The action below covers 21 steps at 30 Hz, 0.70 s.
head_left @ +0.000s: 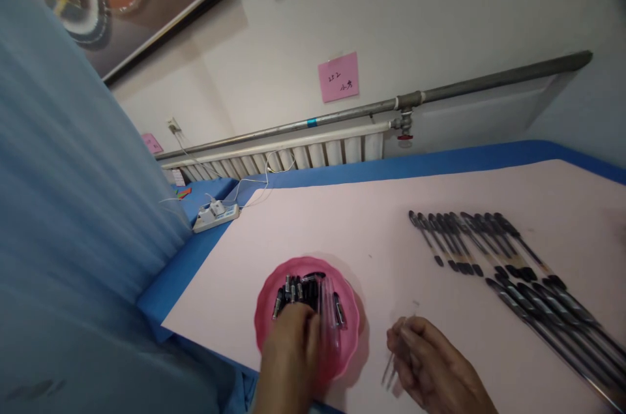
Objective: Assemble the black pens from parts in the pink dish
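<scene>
Transparent plastic tubing (388, 371), slender and glossy, is pinched narrowly between the thumb and fingertips of the right hand (430, 355), just above the sheet and to the right of the bowl; whether it is one piece or two is too blurred to tell. The left hand (291, 355), smeared by motion, reaches into the round pink bowl (351, 332), whose smooth wall rises to a scalloped rim; I cannot tell whether its fingers grip anything. Inside lie short, shiny black caps (288, 289) with pale markings, and beside them long clear tubes (332, 319). Further right, thin pens (454, 238) with black ends lie slantwise in a close row, and nearer the person rests a second bunch of dark, straight pens (552, 310). Beneath everything spreads a flat, matte pale-pink sheet (381, 225) over a blue tabletop (332, 173). Softly folded blue curtain cloth (88, 205) hangs at left.
</scene>
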Each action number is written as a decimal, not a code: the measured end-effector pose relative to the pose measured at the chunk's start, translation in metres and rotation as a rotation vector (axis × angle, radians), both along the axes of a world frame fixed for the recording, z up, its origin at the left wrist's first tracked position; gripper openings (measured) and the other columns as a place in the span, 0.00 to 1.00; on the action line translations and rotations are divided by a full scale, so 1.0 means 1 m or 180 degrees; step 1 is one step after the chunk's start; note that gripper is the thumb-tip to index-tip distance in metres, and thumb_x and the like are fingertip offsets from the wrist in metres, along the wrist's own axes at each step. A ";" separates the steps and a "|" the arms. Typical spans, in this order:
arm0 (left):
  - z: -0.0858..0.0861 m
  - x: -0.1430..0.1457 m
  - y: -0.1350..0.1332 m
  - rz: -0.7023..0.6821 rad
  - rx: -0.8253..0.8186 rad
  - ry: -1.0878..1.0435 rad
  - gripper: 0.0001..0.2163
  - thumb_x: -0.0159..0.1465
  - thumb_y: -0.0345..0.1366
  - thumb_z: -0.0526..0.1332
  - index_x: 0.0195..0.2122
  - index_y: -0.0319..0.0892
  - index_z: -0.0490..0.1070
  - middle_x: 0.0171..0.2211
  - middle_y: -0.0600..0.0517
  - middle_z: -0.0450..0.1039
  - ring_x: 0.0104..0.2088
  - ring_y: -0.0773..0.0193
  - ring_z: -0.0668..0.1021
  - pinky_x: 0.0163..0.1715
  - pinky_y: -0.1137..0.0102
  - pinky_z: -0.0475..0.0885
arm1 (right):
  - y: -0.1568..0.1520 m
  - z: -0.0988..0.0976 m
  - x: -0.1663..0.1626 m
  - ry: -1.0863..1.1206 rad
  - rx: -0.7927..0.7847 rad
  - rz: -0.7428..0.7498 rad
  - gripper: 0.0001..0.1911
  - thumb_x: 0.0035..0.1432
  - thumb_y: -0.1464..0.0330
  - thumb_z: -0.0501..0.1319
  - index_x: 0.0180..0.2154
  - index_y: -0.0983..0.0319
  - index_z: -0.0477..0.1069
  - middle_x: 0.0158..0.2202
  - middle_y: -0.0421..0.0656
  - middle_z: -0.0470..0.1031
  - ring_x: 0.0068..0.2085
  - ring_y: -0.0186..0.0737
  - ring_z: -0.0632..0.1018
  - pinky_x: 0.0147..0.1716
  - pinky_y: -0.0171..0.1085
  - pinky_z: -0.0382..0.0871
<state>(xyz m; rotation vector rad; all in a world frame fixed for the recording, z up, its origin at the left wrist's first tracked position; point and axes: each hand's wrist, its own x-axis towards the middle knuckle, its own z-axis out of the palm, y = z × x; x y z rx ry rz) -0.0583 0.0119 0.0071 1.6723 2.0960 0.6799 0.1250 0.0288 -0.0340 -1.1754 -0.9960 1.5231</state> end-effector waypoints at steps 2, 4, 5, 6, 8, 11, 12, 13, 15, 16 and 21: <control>0.004 -0.017 0.007 0.0235 -0.0573 0.0595 0.10 0.63 0.33 0.50 0.34 0.41 0.71 0.35 0.46 0.76 0.35 0.59 0.76 0.32 0.69 0.63 | 0.001 -0.002 0.001 0.0126 -0.0141 -0.0039 0.17 0.53 0.50 0.60 0.27 0.57 0.67 0.23 0.37 0.70 0.19 0.33 0.64 0.19 0.33 0.59; 0.004 -0.026 0.013 0.0224 -0.0947 0.0949 0.08 0.60 0.32 0.54 0.34 0.41 0.72 0.37 0.45 0.77 0.36 0.58 0.77 0.31 0.69 0.63 | 0.000 -0.005 0.001 0.0164 -0.0194 -0.0053 0.18 0.52 0.50 0.60 0.28 0.58 0.67 0.25 0.38 0.71 0.19 0.31 0.63 0.19 0.32 0.59; 0.004 -0.027 0.016 0.0186 -0.1027 0.1009 0.08 0.59 0.33 0.54 0.34 0.40 0.73 0.37 0.45 0.77 0.36 0.57 0.77 0.30 0.69 0.63 | 0.000 -0.006 0.000 0.0136 -0.0178 -0.0054 0.18 0.52 0.50 0.61 0.28 0.58 0.67 0.26 0.38 0.72 0.18 0.30 0.63 0.19 0.32 0.59; 0.003 -0.028 0.018 0.0148 -0.1046 0.1015 0.08 0.59 0.33 0.55 0.33 0.40 0.73 0.37 0.44 0.78 0.36 0.56 0.78 0.30 0.68 0.63 | -0.001 -0.007 0.000 0.0095 -0.0148 -0.0051 0.18 0.52 0.50 0.61 0.29 0.58 0.67 0.26 0.38 0.73 0.19 0.30 0.64 0.19 0.32 0.59; 0.003 -0.026 0.021 0.0116 -0.1056 0.1008 0.10 0.58 0.34 0.54 0.33 0.38 0.74 0.35 0.42 0.78 0.36 0.53 0.78 0.30 0.67 0.63 | -0.001 -0.009 0.000 0.0001 -0.0090 -0.0033 0.18 0.53 0.50 0.60 0.28 0.58 0.67 0.25 0.38 0.73 0.19 0.31 0.65 0.19 0.32 0.60; 0.004 -0.023 0.026 0.0106 -0.1094 0.1028 0.11 0.58 0.33 0.54 0.32 0.37 0.76 0.35 0.38 0.79 0.36 0.51 0.78 0.31 0.66 0.64 | -0.002 -0.009 0.001 -0.0127 -0.0052 0.0036 0.18 0.55 0.50 0.58 0.27 0.57 0.67 0.22 0.36 0.70 0.18 0.31 0.65 0.19 0.32 0.60; 0.005 -0.022 0.028 0.0100 -0.1101 0.1029 0.11 0.57 0.34 0.54 0.32 0.37 0.76 0.35 0.38 0.79 0.36 0.51 0.79 0.31 0.66 0.64 | -0.002 -0.009 0.001 -0.0149 -0.0044 0.0072 0.18 0.55 0.50 0.57 0.27 0.57 0.67 0.21 0.35 0.70 0.18 0.31 0.65 0.19 0.32 0.60; 0.006 -0.022 0.030 0.0087 -0.1105 0.1020 0.11 0.57 0.34 0.54 0.32 0.37 0.76 0.35 0.38 0.79 0.36 0.51 0.79 0.31 0.66 0.64 | -0.002 -0.009 0.001 -0.0169 -0.0020 0.0108 0.18 0.56 0.50 0.57 0.27 0.57 0.67 0.21 0.35 0.69 0.18 0.32 0.65 0.20 0.32 0.60; 0.006 -0.022 0.032 0.0055 -0.1099 0.0984 0.11 0.57 0.33 0.54 0.32 0.38 0.77 0.34 0.39 0.79 0.36 0.51 0.79 0.30 0.66 0.64 | -0.003 -0.010 0.000 -0.0202 0.0078 0.0157 0.17 0.56 0.51 0.57 0.27 0.57 0.68 0.20 0.35 0.68 0.18 0.32 0.65 0.20 0.32 0.60; 0.006 -0.022 0.032 0.0047 -0.1085 0.0961 0.11 0.57 0.33 0.54 0.31 0.38 0.77 0.34 0.39 0.79 0.35 0.51 0.79 0.30 0.66 0.64 | -0.003 -0.010 0.000 -0.0218 0.0138 0.0171 0.17 0.56 0.52 0.57 0.27 0.57 0.68 0.19 0.34 0.67 0.18 0.32 0.65 0.19 0.32 0.59; 0.005 -0.031 0.029 0.0062 -0.0975 0.0696 0.10 0.55 0.28 0.53 0.24 0.40 0.73 0.29 0.43 0.78 0.34 0.54 0.78 0.30 0.68 0.64 | -0.003 -0.009 -0.001 -0.0246 0.0216 0.0297 0.19 0.58 0.52 0.54 0.26 0.58 0.67 0.17 0.34 0.62 0.18 0.32 0.62 0.16 0.31 0.55</control>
